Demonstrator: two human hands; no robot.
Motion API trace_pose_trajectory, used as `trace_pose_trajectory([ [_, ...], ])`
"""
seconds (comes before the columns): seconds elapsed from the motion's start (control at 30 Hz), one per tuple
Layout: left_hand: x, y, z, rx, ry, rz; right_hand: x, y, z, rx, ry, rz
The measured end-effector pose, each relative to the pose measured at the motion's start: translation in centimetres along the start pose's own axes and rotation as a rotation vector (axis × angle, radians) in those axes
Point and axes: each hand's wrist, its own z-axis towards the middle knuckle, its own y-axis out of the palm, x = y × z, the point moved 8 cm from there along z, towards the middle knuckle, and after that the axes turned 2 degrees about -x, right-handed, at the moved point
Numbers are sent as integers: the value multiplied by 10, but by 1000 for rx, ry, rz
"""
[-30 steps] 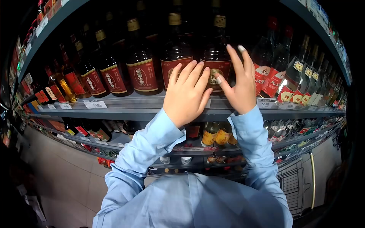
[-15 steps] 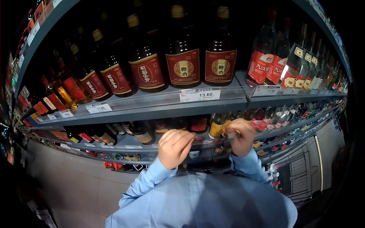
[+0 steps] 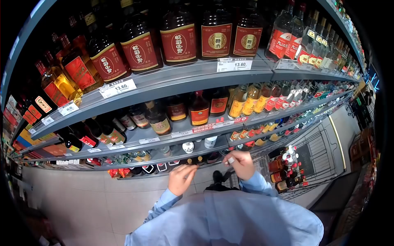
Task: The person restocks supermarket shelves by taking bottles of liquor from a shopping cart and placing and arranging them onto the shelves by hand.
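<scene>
My left hand (image 3: 182, 179) is raised in front of the lower shelf, its fingers drawn together in a pinch. Whether anything sits between those fingertips is too small to tell. To its right, my right hand (image 3: 242, 165) is closed, with a small white piece (image 3: 231, 160) at its fingertips; what the piece is I cannot make out. The hands are apart, and neither visibly touches a bottle. Beyond them on the lower shelf stand a white round jar (image 3: 188, 147) and a white cylindrical container (image 3: 210, 142).
Large red-labelled liquor bottles (image 3: 178, 41) line the upper shelf above a price tag (image 3: 234, 65). Yellow-labelled bottles (image 3: 236, 104) stand on the middle shelf. At right is a shopping cart (image 3: 328, 147), with several bottles (image 3: 283, 168) in it. Tiled floor (image 3: 82, 197) lies at left.
The view has tilted downward, showing more of the lower shelves, the cart and a foot. Both hands now appear lower in the picture, still raised and apart.
</scene>
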Motion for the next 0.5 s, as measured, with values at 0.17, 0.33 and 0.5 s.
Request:
trace_pose_trajectory([
  [0.17,18,25,-20,-142,44,-128,21,15,-56,-11,142,-19],
  [0.33,33,50,-31,-254,18,-241,12,0,-84,55,96,-177],
  [0.5,44,76,-37,-340,6,-205,26,-13,-96,-11,-43,-415],
])
